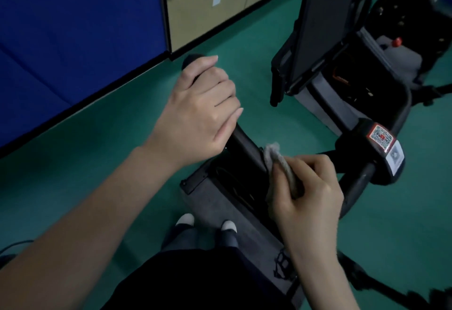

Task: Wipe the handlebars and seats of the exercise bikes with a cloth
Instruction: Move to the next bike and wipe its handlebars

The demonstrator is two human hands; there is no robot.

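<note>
Grey nubby cloth (273, 155), pinched in the right hand (311, 188), meets the smooth black bar (244, 144) gripped by the left hand (198, 106); a QR sticker (381, 137) lies beyond the right hand.

Exercise bikes: two counted, one bike (220, 202) at lower centre, another bike (325, 28) at upper right. The dark parts at far upper right cannot be attributed.
Handlebar (244, 143): one, at centre.
Hands: two, left hand (195, 106) and right hand (310, 192).
Cloth (276, 160): one.
Shoes (185, 219): two.
Code labels (381, 137): two.
Red knob (396, 42): one.
</note>
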